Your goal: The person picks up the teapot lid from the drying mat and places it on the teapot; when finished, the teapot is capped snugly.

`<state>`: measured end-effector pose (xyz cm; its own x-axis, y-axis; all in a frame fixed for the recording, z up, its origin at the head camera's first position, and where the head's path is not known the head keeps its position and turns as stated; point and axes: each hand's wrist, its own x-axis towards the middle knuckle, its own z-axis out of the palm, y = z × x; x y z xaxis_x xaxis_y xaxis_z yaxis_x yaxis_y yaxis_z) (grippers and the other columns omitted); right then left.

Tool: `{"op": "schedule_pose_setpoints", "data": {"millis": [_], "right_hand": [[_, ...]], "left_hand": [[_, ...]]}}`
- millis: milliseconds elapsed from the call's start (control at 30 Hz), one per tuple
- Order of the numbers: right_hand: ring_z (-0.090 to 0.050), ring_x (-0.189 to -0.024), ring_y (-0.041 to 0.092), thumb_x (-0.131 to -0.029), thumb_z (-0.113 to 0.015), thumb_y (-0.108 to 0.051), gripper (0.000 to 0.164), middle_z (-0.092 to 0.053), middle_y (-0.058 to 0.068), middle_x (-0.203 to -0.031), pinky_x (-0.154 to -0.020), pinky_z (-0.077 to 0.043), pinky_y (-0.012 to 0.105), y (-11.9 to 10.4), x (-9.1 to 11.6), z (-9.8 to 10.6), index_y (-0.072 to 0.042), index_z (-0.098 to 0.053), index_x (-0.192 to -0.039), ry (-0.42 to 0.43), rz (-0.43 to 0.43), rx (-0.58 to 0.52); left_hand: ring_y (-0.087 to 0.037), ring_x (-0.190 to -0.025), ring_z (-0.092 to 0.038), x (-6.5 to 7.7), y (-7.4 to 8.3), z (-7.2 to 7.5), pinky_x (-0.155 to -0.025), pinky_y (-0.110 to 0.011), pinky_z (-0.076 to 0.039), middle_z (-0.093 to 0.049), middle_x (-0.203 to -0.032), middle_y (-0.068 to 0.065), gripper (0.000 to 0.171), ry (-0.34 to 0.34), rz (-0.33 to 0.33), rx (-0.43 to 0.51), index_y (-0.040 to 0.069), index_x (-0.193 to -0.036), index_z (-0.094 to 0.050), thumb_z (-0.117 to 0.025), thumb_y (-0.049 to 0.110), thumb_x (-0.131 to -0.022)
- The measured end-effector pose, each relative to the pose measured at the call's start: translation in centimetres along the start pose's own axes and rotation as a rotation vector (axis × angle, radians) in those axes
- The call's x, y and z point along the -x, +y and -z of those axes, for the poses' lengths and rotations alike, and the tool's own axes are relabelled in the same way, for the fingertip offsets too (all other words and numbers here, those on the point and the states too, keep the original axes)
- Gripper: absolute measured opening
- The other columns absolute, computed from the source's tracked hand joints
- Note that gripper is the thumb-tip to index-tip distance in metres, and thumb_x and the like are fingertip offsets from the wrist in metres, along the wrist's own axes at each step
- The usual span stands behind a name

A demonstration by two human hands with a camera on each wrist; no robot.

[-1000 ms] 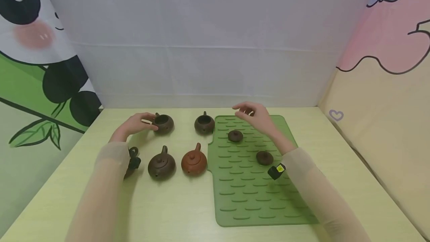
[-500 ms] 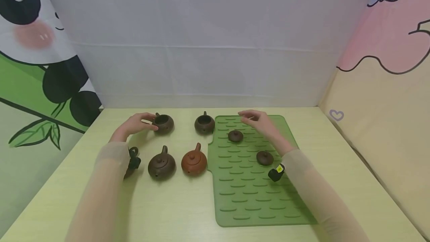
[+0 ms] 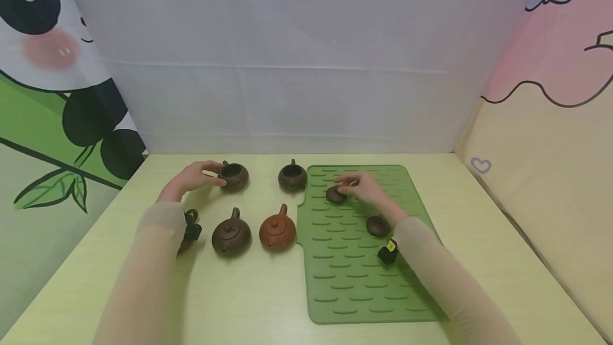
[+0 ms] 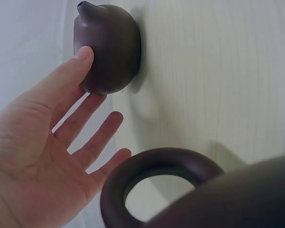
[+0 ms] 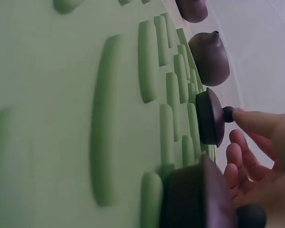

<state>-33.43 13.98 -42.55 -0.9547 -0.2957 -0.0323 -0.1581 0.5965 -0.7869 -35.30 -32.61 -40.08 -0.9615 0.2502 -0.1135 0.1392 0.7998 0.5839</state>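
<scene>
My left hand holds the side of a dark brown teapot without a lid, at the back left of the table. In the left wrist view the thumb lies against this pot, with a finger partly behind it. Over on the green mat, my right hand pinches the knob of a dark teapot lid. The right wrist view has the thumb on the knob of that lid, which stands on the mat. A second lid lies nearer, under the right wrist.
Another lidless dark teapot stands by the mat's left edge. In front are a lidded dark teapot and a lidded reddish-brown one. One more dark pot is mostly hidden by the left sleeve. A white wall closes the back.
My right hand has come down and nearer from above the mat's far part, and now pinches the farther lid's knob. The left hand stays on its teapot.
</scene>
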Motion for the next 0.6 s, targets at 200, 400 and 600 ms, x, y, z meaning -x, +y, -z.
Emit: {"op": "schedule_pose_setpoints", "data": {"millis": [200,400,600], "right_hand": [[-0.062,-0.096,0.020,-0.092,-0.069,-0.024,0.030,-0.068,0.006,-0.113,-0.078,-0.050,0.029,-0.06,0.05,-0.15,-0.018,-0.070,-0.122,-0.011,-0.010,0.053],[-0.061,-0.090,0.019,-0.092,-0.071,-0.020,0.025,-0.071,0.008,-0.108,-0.074,-0.049,0.027,-0.04,0.24,0.05,-0.016,-0.073,-0.117,-0.018,0.043,0.072],[-0.059,-0.091,0.018,-0.093,-0.069,-0.024,0.025,-0.069,0.007,-0.109,-0.074,-0.047,0.027,0.21,0.09,0.23,-0.018,-0.073,-0.117,-0.015,0.033,0.060]], "left_hand": [[-0.049,-0.139,-0.036,0.13,0.04,0.13,-0.112,-0.068,-0.027,-0.049,-0.144,-0.026,0.068,-0.003,0.007,0.004,0.005,-0.146,-0.043,-0.069,0.035,-0.092],[-0.048,-0.139,-0.036,0.40,0.27,0.25,-0.113,-0.068,-0.027,-0.049,-0.144,-0.026,0.068,-0.002,0.011,0.006,0.005,-0.147,-0.043,-0.070,0.035,-0.092],[-0.048,-0.139,-0.037,0.56,0.56,0.26,-0.113,-0.068,-0.027,-0.049,-0.144,-0.026,0.068,0.004,0.016,0.001,0.005,-0.146,-0.043,-0.070,0.035,-0.091]]}}
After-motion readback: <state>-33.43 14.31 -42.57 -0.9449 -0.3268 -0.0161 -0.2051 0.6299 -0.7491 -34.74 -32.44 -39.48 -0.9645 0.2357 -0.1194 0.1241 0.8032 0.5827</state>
